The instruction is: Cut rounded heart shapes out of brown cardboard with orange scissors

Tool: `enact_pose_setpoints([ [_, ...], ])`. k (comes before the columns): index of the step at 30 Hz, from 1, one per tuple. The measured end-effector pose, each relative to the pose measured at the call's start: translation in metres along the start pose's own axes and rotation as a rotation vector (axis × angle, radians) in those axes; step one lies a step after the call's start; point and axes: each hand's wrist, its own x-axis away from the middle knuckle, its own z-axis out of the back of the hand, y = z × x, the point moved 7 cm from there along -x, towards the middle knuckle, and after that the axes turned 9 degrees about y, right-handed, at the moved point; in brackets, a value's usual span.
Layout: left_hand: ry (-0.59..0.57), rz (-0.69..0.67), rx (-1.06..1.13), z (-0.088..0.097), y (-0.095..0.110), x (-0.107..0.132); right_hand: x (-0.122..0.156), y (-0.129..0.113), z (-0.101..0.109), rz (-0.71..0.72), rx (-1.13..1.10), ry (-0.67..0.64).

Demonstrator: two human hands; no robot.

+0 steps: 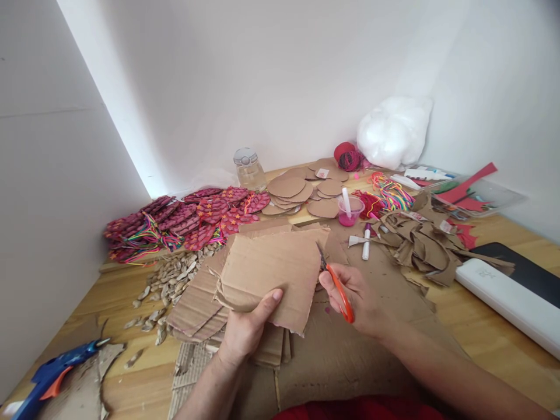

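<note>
My left hand (pixel 247 329) grips a torn-edged piece of cardboard (pixel 269 265) at its lower edge, thumb on top and fingers hidden beneath. In my right hand (pixel 354 294) are orange-handled scissors (pixel 339 291), their blades pointing up and left at the cardboard's right edge. I cannot tell whether the blades are cutting into it. Under the held piece lie more cardboard sheets (pixel 196 312), on a large cardboard sheet (pixel 350 361) covering part of the table.
Cut cardboard discs (pixel 286 186), a jar (pixel 249 169) and patterned red pieces (pixel 210 213) stand behind. Cardboard scraps (pixel 431 242), a pink paint cup (pixel 349 213) and a white device (pixel 503 294) lie right. Seed pods (pixel 175 277) and a blue glue gun (pixel 56 370) are left.
</note>
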Motion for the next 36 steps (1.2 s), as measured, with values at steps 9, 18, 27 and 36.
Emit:
enact_pose_setpoints([
  [9,-0.017,-0.009,0.066,0.000,-0.001,-0.005,0.000,-0.011,0.001,-0.018,0.056,-0.004],
  [18,-0.104,-0.003,0.122,0.000,0.010,-0.008,0.000,-0.005,-0.002,-0.027,0.022,-0.049],
  [27,-0.140,0.041,0.066,0.002,-0.007,-0.013,0.001,-0.002,0.000,-0.050,0.039,-0.032],
  [36,-0.123,-0.008,0.065,0.003,0.009,-0.011,-0.001,-0.006,0.000,-0.011,-0.001,-0.058],
])
